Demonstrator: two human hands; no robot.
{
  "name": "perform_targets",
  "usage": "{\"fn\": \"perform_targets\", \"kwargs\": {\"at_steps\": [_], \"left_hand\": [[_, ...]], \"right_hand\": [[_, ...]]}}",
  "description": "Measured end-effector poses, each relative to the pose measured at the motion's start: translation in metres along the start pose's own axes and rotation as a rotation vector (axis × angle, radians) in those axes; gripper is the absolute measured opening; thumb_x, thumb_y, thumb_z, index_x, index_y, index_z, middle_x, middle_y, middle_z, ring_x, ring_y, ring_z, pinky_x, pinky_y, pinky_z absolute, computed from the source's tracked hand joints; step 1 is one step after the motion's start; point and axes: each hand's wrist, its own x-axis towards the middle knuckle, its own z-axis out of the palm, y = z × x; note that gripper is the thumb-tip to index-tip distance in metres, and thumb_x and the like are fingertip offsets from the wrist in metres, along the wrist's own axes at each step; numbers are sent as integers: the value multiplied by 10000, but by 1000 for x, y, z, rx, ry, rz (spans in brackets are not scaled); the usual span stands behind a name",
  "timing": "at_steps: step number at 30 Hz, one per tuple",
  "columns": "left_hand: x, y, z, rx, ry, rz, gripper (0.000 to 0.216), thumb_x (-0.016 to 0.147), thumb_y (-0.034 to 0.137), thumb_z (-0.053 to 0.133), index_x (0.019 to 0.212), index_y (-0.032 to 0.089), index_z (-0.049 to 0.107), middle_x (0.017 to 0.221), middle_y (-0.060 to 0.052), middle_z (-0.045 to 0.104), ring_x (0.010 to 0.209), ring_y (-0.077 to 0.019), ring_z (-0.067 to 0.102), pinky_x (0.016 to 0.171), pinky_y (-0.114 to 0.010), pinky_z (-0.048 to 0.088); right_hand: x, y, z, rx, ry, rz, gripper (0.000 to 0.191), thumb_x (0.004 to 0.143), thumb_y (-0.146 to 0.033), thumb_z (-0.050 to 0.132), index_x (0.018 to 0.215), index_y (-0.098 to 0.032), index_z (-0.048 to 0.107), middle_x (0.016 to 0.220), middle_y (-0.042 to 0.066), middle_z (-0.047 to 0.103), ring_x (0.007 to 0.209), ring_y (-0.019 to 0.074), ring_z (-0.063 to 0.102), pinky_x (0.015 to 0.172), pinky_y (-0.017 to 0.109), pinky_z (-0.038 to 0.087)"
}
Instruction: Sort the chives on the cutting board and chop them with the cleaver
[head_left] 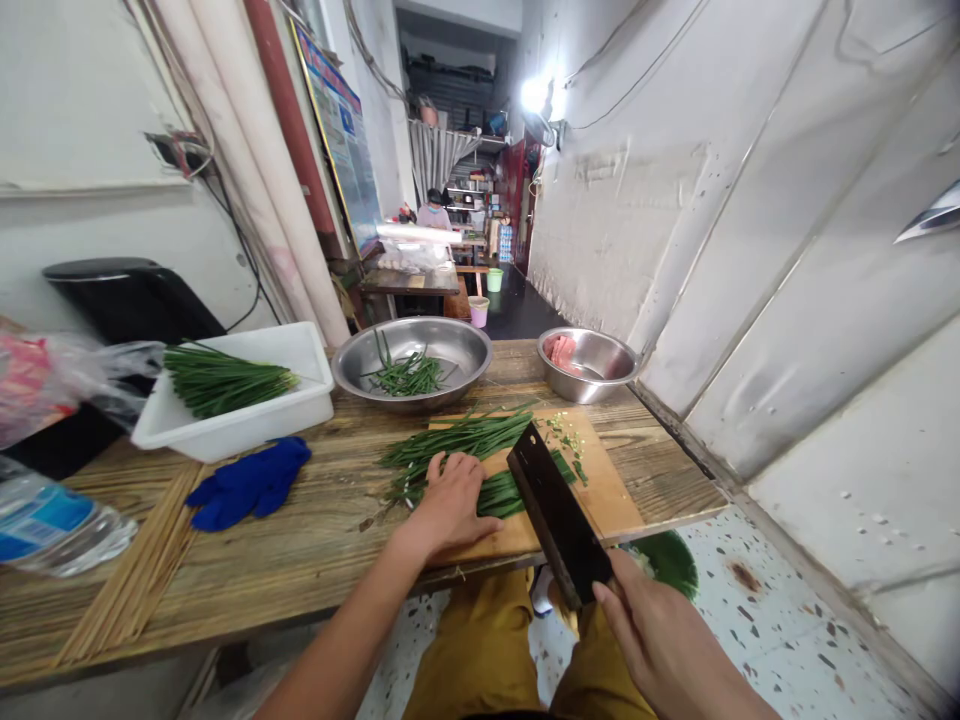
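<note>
My right hand grips the handle of a dark cleaver, whose wide blade slants up and left across the wooden cutting board. My left hand presses down on a bunch of garlic chives, its fingers curled over the stalks. The blade crosses the right part of this bunch, and a short cut piece shows beyond it. More long chives lie along the far side of the board. Small pale and green trimmings are scattered at the board's far right.
Behind the board stand a wide steel basin with cut chives and a smaller steel bowl with pink pieces. On the left are a white tub of chives, a blue glove, wooden skewers and a water bottle.
</note>
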Motion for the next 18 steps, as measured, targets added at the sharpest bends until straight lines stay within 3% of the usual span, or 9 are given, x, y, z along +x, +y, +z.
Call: {"fn": "perform_targets", "kwargs": {"at_steps": [6, 11, 18], "left_hand": [[-19, 1, 8, -104, 71, -63, 719, 615, 534, 729, 1227, 231, 503, 1139, -78, 572, 1118, -285, 441, 988, -463, 240], [-31, -10, 15, -178, 101, -117, 629, 672, 466, 722, 1208, 210, 515, 1190, -88, 571, 1151, -277, 436, 970, -434, 260], [-39, -15, 9, -160, 96, -144, 515, 717, 449, 696, 1155, 219, 551, 1161, -65, 592, 1132, -271, 452, 965, -452, 243]], "right_hand": [[0, -16, 5, -15, -80, -13, 317, 950, -318, 205, 1085, -184, 459, 804, 74, 658, 758, 229, 649, 619, 298, 401], [5, -31, 6, -71, -122, -11, 293, 936, -294, 197, 1010, -177, 455, 762, 75, 648, 673, 243, 637, 550, 301, 352], [13, -46, 7, -89, -152, -7, 262, 931, -248, 229, 1064, -161, 437, 758, 78, 658, 663, 228, 639, 532, 286, 318]]}}
